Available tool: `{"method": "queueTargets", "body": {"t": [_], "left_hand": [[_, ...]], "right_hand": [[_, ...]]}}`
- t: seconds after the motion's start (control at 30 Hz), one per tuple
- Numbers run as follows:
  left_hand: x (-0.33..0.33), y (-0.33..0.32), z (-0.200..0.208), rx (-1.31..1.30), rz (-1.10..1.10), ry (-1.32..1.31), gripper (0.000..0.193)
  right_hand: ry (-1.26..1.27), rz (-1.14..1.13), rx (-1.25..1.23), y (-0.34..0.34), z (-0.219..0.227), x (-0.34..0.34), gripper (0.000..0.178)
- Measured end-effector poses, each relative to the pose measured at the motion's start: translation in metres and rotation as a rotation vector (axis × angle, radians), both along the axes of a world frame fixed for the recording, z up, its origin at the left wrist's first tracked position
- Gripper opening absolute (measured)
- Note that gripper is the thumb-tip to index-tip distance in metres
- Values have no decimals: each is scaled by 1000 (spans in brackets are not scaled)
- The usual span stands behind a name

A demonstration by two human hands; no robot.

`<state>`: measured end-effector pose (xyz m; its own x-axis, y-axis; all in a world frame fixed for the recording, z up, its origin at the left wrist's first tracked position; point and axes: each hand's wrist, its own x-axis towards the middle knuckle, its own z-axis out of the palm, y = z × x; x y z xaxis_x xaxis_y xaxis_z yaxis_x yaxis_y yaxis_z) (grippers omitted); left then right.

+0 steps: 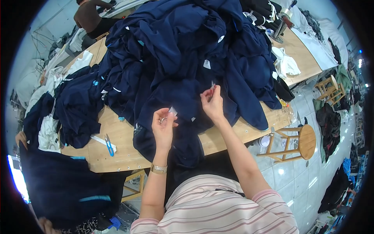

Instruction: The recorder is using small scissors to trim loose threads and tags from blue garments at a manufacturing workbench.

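Note:
My left hand (164, 126) is closed, pinching a small whitish, see-through piece (172, 111) between thumb and fingers. Slightly higher and to the right, my right hand (212, 103) is closed with its fingertips together. A small thing with a reddish part and a pale tip pokes up from them, too small and blurred to name. Both hands are held over a large heap of navy blue garments (167, 46) with white labels showing here and there. A little white tag (193, 119) lies on the dark cloth between my hands.
Blue-handled thread snips (110, 148) lie beside a white strip on the wooden table (124, 156). At left, another person's hands hold a dark garment (66, 187); someone else sits at far left. A tape dispenser (282, 25) and white cloth (285, 62) rest at right, above a wooden stool (307, 142).

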<state>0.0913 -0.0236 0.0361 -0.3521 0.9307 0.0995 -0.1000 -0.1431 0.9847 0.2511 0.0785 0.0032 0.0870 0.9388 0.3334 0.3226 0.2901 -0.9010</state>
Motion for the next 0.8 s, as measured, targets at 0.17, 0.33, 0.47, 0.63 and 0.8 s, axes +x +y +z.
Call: {"method": "queueTargets", "body": {"t": [0.17, 0.33, 0.47, 0.63, 0.8], "left_hand": [[-18, -6, -2, -14, 77, -109, 20], [-12, -3, 17, 67, 30, -97, 18], [-11, -13, 25, 3, -87, -350, 20], [-25, -41, 49, -213, -244, -528, 43], [-59, -58, 38, -203, 53, -389, 29]], "right_hand": [[-114, -74, 309, -10, 29, -18, 30], [-198, -136, 83, 16, 17, -23, 38], [-115, -8, 191, -26, 39, -31, 26], [-26, 644, 433, -96, 62, -49, 25], [217, 598, 369, -114, 59, -58, 26]]}}
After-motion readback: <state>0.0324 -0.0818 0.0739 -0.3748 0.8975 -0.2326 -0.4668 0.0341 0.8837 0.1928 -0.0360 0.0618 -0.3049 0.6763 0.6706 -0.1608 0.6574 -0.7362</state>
